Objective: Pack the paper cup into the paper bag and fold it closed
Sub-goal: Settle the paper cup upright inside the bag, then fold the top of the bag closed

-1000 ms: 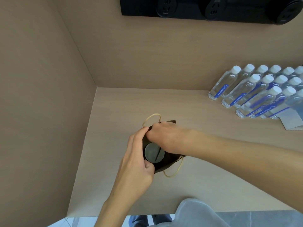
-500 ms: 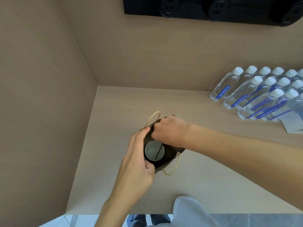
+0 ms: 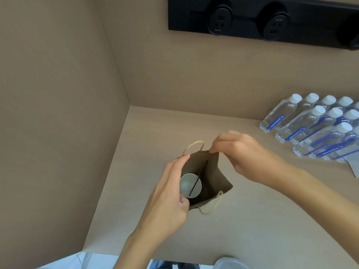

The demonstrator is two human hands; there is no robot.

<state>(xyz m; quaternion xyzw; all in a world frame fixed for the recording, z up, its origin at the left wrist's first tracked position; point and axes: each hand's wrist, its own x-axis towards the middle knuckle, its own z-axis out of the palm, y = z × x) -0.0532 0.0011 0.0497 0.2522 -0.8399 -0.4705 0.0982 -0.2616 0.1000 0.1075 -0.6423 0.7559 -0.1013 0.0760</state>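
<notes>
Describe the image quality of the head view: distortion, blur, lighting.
Head view: wide-angle bending tilts the water bottles and bows the walls; the right hand looks slightly motion-soft; lighting is even and soft, without harsh glare; the paper bag interior is dim, yet the paper cup stays legible.

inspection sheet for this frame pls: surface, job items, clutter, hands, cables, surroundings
Surface: light wood-grain counter, set in a corner between two beige walls.
Job's things: brown paper bag upright, mouth open, not yet folded; paper cup inside at the bag's left, a dark straw or stick across its top.
Clutter: rows of water bottles at far right; grey card beside them, partly out of frame.
Grippers: left hand grips the bag's left rim by the cup; right hand pinches the far rim corner.
Cables: nothing seen.
Surroundings: black socket panel on the back wall; floor visible below the counter edge.
</notes>
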